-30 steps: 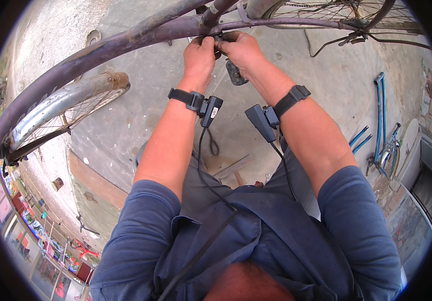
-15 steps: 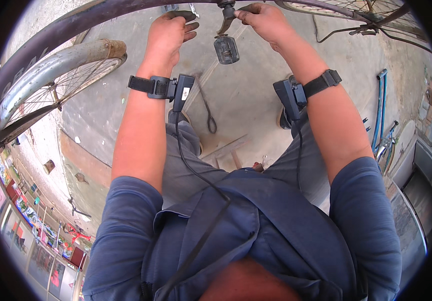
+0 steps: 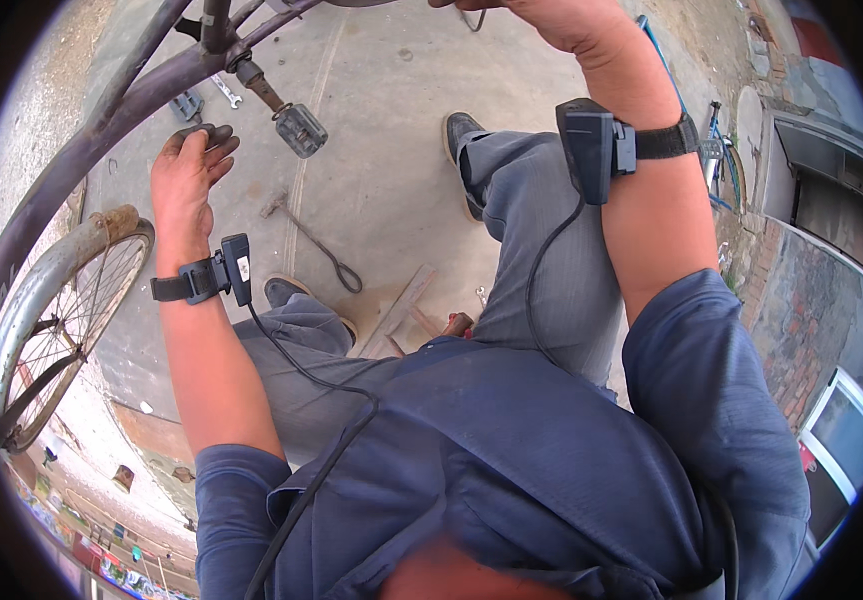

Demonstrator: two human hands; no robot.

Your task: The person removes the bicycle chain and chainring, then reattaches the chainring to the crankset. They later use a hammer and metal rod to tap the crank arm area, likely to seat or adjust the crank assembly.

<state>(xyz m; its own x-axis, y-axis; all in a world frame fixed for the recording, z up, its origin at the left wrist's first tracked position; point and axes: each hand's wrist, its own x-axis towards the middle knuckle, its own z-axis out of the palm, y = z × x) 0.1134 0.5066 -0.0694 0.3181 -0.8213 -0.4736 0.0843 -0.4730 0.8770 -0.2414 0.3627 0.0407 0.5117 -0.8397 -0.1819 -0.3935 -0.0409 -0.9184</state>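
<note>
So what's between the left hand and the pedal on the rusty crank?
In the head view, only concrete floor shows between the left hand and that bicycle pedal.

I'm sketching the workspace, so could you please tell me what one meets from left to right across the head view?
Silver mudguard, left hand, nearer bicycle pedal, right hand, blue bicycle frame.

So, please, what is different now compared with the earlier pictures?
The left hand and right hand were together at the crank arm, but have come away from it. The left moved left; the right moved right, to the picture's upper edge, which partly cuts it off. The view turned right. The pedal stays on the crank arm; the looped tool still lies on the floor.
</note>
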